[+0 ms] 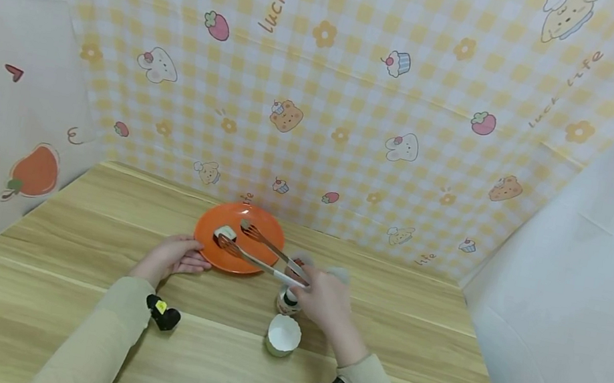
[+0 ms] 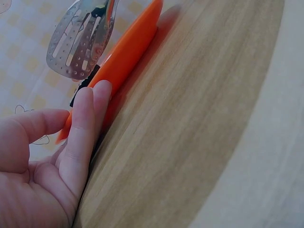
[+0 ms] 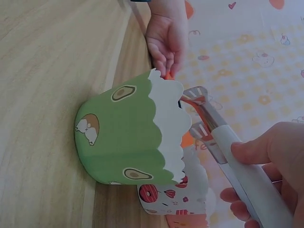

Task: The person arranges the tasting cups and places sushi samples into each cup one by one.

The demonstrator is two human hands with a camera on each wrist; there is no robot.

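My left hand point(image 1: 176, 258) pinches the near-left rim of an orange plate point(image 1: 236, 265), thumb above and fingers below in the left wrist view. On the plate lies a small white piece with a dark wrap point(image 1: 225, 232), resembling a sushi roll. My right hand point(image 1: 326, 298) grips metal tongs point(image 1: 264, 266) by their pale handles. The tongs' slotted ends are spread over the plate, one by the roll-like piece; whether it touches is unclear. Beneath the right hand stand paper cups, the nearest a green one with avocado prints point(image 3: 118, 133).
Behind the green cup is a white cup with donut prints point(image 3: 161, 194), holding something dark and white in the head view. A pinkish cup point(image 3: 187, 221) stands beyond, partly hidden. A yellow checked cloth point(image 1: 324, 86) hangs behind the wooden table point(image 1: 193, 362), with white cloths at both sides.
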